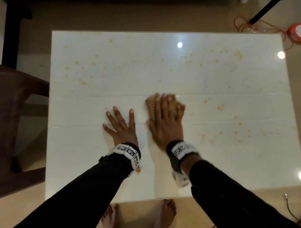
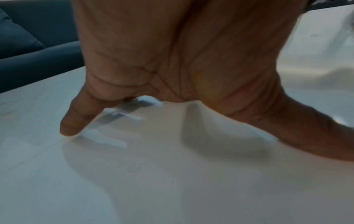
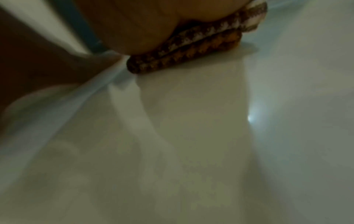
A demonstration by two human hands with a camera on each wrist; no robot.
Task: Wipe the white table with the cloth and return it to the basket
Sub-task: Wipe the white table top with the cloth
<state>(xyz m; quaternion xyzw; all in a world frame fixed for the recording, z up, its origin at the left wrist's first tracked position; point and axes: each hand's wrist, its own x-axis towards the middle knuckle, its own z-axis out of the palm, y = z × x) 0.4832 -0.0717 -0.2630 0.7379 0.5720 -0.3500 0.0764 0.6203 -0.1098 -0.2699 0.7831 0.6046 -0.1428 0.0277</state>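
The white table (image 1: 89, 154) fills the head view, with orange-yellow spots (image 1: 220, 106) scattered over its far half and right side. A folded brown, orange and white knitted cloth (image 1: 150, 105) lies near the table's middle. My right hand (image 1: 165, 118) presses flat on top of it with straight fingers, blurred by motion. In the right wrist view the cloth (image 3: 191, 48) is squeezed between my palm (image 3: 134, 22) and the tabletop (image 3: 191, 136). My left hand (image 1: 122, 124) rests on the table just left of the cloth, fingers spread, holding nothing; its palm (image 2: 172, 60) arches above the surface (image 2: 153, 181). No basket is in view.
A brown chair (image 1: 5, 120) stands against the table's left edge. A red round object (image 1: 297, 33) with a red cord lies on the floor past the far right corner, near a black leg (image 1: 264, 11). Cables (image 1: 291, 211) run at lower right. My bare feet (image 1: 167, 216) stand at the near edge.
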